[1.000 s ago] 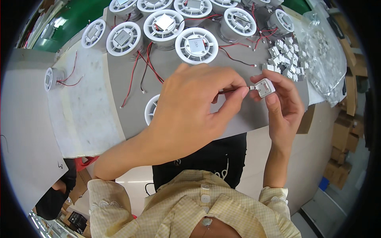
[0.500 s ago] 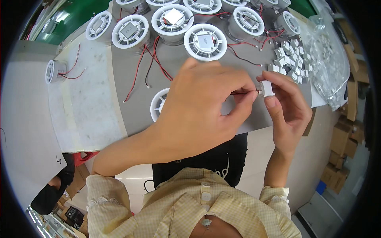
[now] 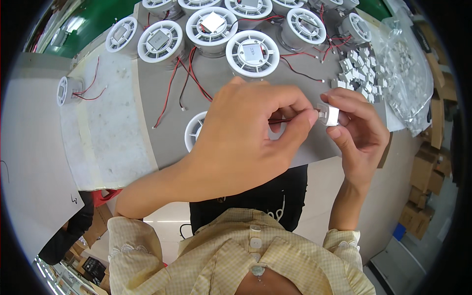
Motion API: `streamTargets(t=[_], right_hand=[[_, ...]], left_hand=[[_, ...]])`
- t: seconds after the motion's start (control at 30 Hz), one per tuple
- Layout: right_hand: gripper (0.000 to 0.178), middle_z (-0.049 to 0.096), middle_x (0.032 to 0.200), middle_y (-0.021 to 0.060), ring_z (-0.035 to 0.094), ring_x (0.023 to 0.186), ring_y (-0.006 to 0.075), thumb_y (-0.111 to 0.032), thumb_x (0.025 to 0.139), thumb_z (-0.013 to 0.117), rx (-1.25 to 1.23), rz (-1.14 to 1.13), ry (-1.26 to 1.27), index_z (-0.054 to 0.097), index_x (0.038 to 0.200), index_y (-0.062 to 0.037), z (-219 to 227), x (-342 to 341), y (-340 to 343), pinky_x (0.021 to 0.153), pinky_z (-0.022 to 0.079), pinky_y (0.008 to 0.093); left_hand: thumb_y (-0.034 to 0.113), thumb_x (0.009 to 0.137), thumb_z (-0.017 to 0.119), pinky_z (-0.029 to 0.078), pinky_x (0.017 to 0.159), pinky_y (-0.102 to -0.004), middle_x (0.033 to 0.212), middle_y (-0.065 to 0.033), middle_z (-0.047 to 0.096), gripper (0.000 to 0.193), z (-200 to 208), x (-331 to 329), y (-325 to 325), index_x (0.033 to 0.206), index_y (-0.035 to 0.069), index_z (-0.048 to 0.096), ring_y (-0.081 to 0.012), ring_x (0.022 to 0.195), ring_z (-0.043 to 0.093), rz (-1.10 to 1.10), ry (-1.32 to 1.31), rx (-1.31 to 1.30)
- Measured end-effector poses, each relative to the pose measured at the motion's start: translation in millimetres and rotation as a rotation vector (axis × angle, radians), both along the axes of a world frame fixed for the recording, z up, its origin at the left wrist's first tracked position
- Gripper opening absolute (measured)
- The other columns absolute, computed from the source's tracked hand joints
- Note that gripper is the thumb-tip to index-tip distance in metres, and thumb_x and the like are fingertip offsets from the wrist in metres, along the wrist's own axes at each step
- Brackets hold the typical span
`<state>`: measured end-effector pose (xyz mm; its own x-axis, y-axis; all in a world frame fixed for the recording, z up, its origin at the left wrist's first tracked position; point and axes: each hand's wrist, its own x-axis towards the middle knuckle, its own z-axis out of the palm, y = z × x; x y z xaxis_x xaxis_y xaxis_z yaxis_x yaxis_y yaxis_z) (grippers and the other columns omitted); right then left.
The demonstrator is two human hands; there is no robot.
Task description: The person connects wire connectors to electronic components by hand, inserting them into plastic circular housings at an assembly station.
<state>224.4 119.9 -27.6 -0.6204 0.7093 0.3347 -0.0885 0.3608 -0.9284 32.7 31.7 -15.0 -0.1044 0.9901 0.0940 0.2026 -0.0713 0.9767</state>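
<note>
The left hand (image 3: 253, 135) is pinching thin wires (image 3: 279, 120) between thumb and fingers; the right hand (image 3: 361, 125) is holding a white box (image 3: 332, 116) between thumb and fingertips, just right of the left fingertips, above the mat (image 3: 317, 146); whether the wires are joining the box is hard to tell; white pieces (image 3: 358, 73) are lying far right beside a clear bag (image 3: 408, 73); round units (image 3: 252, 52) are standing farther left.

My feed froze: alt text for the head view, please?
A person's left hand pinches wires beside a small white block held in the right hand above a gray mat. Round white-rimmed units and a pile of small white pieces sit beyond.
</note>
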Motion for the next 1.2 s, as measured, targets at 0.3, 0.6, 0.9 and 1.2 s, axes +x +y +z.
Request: streamTargets(t=[0.3,0.6,0.9,1.2], right_hand=[[0.033,0.068,0.11,0.0188,0.065,0.095,0.0228,0.004,0.078,0.076,0.134,0.045,-0.141,0.071,0.11,0.0066,9.9,1.2,7.2,0.079,0.053,0.0314],[0.036,0.072,0.101,0.0148,0.067,0.089,0.025,0.0,0.071,0.079,0.358,0.02,-0.252,0.075,0.107,0.0011,17.0,-5.8,8.5,0.078,0.053,0.0325],[0.038,0.072,0.096,0.0073,0.064,0.092,0.0281,-0.001,0.065,0.079,0.559,-0.061,-0.517,0.074,0.102,-0.0025,30.9,-8.9,-10.8,0.082,0.053,0.0363],[0.037,0.07,0.094,0.0036,0.063,0.095,0.0266,-0.004,0.067,0.079,0.67,-0.081,-0.592,0.074,0.103,-0.0072,26.0,-8.2,-18.6,0.086,0.047,0.0397]], left_hand=[[0.003,0.091,0.067,0.046,0.059,-0.023,0.071,-0.0043,0.066,0.007,2.0,-1.9,-0.6,0.089,-0.002,0.069,-0.0078,0.066,0.061,-0.05,0.004,-0.068],[0.011,0.082,0.077,0.037,0.083,-0.0315,0.08,0.0008,0.067,0.009,6.5,-8.7,-3.3,0.089,0.008,0.072,-0.0159,0.074,0.06,-0.032,0.442,0.101],[0.013,0.074,0.079,0.037,0.082,-0.0364,0.091,0.0022,0.068,0.014,-1.5,1.2,-6.5,0.085,0.01,0.072,-0.0182,0.086,0.059,-0.006,0.741,0.196],[0.017,0.063,0.084,0.044,0.089,-0.0407,0.122,-0.0069,0.062,0.059,43.0,-10.1,-48.3,0.118,0.009,0.065,-0.0308,0.104,0.058,0.024,1.184,-0.109]])
